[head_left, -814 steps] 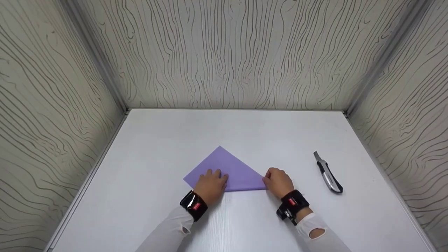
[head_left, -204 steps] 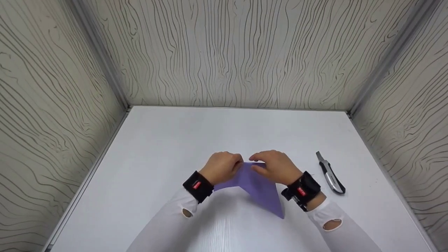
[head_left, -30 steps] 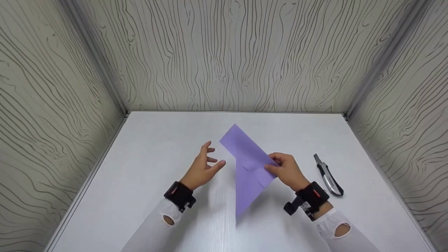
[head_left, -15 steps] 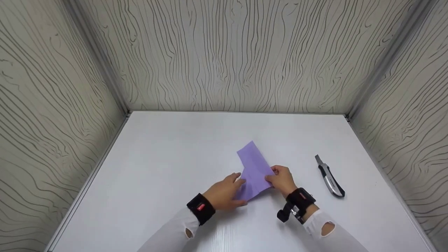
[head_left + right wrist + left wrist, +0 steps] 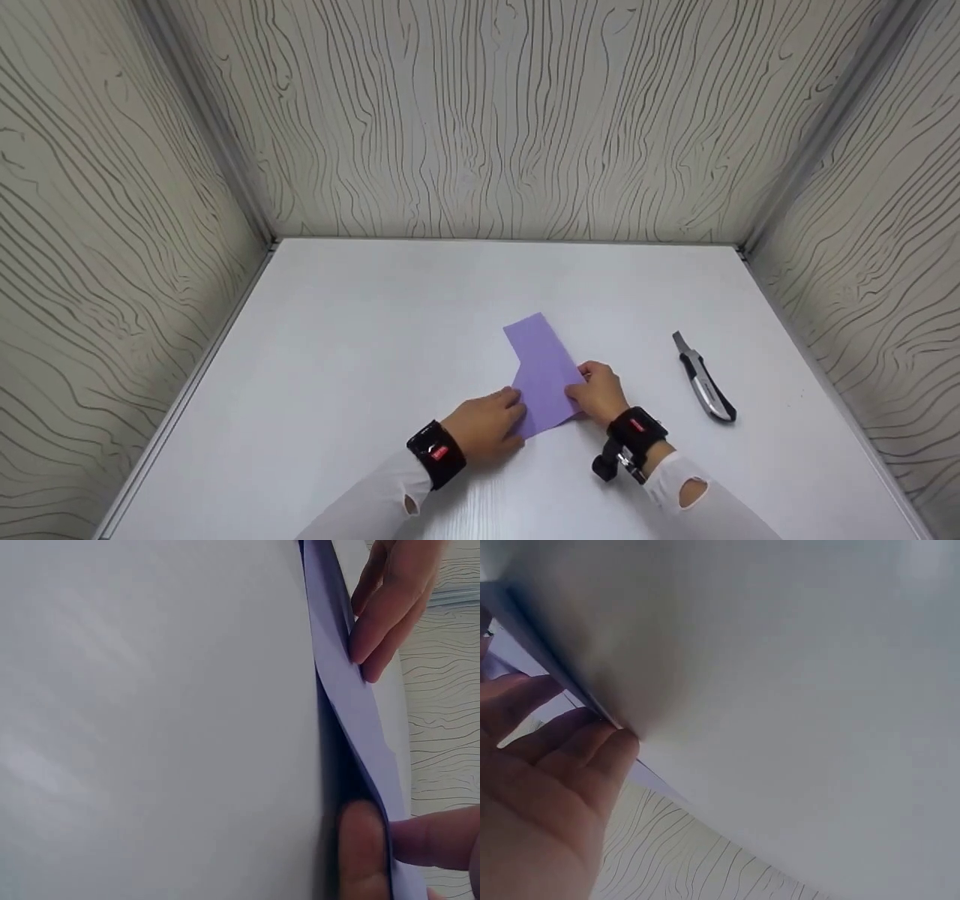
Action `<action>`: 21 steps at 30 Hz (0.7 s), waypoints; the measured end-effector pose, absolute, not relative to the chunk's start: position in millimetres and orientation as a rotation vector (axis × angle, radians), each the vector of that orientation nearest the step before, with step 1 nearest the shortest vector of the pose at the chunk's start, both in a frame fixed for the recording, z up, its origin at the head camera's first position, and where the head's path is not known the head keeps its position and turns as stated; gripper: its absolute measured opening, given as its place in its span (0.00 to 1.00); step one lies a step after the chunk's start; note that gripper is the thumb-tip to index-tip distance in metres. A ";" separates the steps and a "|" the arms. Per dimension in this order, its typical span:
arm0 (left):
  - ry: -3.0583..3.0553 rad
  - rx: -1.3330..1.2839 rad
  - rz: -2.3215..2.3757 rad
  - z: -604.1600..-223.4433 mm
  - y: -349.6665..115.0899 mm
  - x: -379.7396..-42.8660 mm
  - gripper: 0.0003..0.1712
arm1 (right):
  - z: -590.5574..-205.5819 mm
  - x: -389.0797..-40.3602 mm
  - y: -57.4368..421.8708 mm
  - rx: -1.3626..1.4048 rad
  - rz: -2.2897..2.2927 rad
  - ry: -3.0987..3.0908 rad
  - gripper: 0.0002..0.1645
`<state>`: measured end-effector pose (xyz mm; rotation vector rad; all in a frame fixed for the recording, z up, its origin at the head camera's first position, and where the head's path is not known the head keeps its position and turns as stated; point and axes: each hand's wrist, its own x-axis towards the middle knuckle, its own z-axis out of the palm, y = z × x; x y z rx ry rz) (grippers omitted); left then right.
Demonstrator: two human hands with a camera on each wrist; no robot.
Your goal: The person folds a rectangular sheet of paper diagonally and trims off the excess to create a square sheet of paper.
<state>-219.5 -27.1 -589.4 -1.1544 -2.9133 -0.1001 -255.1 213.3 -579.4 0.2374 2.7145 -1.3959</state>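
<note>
Purple paper (image 5: 544, 375), pointing lengthwise away-left, right hand (image 5: 602, 394) pinching it, left hand (image 5: 484, 430) unclenched

Purple paper (image 5: 546, 379), white tabletop (image 5: 375, 307), silver-black cutter (image 5: 703, 381), black wristbands (image 5: 436, 459), pale wall (image 5: 480, 112) with dark wavy lines

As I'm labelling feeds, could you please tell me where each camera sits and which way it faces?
Head: on the head, facing forward and down at purple paper and cutter; left hand, right hand, sleeves show.
Left wrist: on that wrist, facing the left hand at the paper's edge.
Right wrist: on that wrist, facing the right hand pinching the paper.
Head and right wrist share both hands.
</note>
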 end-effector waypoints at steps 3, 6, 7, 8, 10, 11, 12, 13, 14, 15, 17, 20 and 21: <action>-2.891 -1.185 -0.047 -589.4 -29.2 -219.5 0.26 | -579.6 -256.9 217.1 0.241 -1.411 2.679 0.19; -2.884 -1.205 -0.015 -589.5 -30.8 -218.9 0.27 | -577.6 -259.9 224.9 0.221 -1.413 2.690 0.24; -2.885 -1.207 -0.014 -589.6 -31.2 -218.5 0.27 | -576.5 -261.1 228.6 0.209 -1.400 2.714 0.26; -2.892 -1.202 -0.011 -589.3 -31.5 -217.9 0.27 | -574.5 -262.2 232.6 0.194 -1.385 2.744 0.27; -2.895 -1.194 -0.005 -589.2 -32.2 -216.8 0.27 | -570.2 -264.3 241.9 0.170 -1.351 2.801 0.31; -2.894 -1.190 -0.002 -588.8 -32.6 -216.2 0.27 | -568.1 -265.5 247.0 0.162 -1.329 2.830 0.32; -2.892 -1.187 0.000 -588.8 -32.9 -215.7 0.27 | -566.0 -266.6 252.1 0.162 -1.307 2.855 0.34; -2.886 -1.187 0.005 -588.4 -33.0 -215.3 0.27 | -563.8 -267.0 257.2 0.165 -1.282 2.878 0.36; -2.885 -1.188 0.010 -587.9 -33.1 -214.9 0.27 | -561.7 -267.6 262.2 0.164 -1.255 2.905 0.38; -2.879 -1.193 0.011 -588.0 -33.2 -214.7 0.27 | -559.8 -268.1 267.4 0.166 -1.226 2.929 0.40; -2.873 -1.200 0.017 -587.8 -33.3 -214.4 0.27 | -556.2 -268.4 277.6 0.165 -1.164 2.985 0.44; -2.872 -1.205 0.025 -588.4 -33.3 -214.3 0.27 | -551.2 -268.7 293.4 0.148 -1.051 3.065 0.52; -2.871 -1.203 0.028 -589.0 -33.3 -214.4 0.27 | -550.2 -269.1 299.0 0.146 -1.009 3.087 0.54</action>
